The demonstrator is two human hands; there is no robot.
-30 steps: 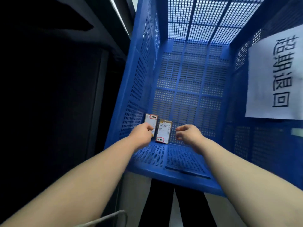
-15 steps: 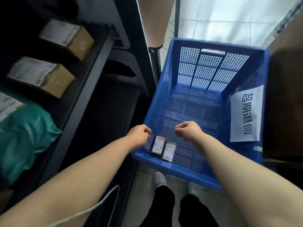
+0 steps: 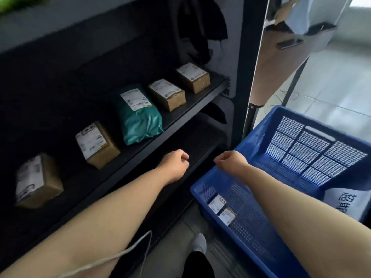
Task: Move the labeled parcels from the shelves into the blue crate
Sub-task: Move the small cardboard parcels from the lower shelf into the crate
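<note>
Two small labeled parcels [image 3: 216, 203] [image 3: 227, 216] lie side by side on the floor of the blue crate [image 3: 249, 137], near its left corner. On the dark shelf [image 3: 180, 115] stand several brown labeled boxes [image 3: 97, 144] [image 3: 167, 94] [image 3: 193, 77] [image 3: 36, 180] and a teal bag parcel [image 3: 138, 115]. My left hand [image 3: 176, 163] hovers curled in front of the shelf edge, holding nothing. My right hand [image 3: 230, 161] is curled above the crate's left rim, also holding nothing.
A lower shelf level [image 3: 192, 141] runs dark beneath the parcels. A white paper sign [image 3: 345, 199] hangs on the crate's right wall. A thin white cable [image 3: 128, 249] crosses my left forearm. Tiled floor and a table leg [image 3: 295, 79] lie beyond the crate.
My view has swung left from the crate to the shelf. Both hands let go of the two small parcels, rose out of the crate and moved toward the shelf.
</note>
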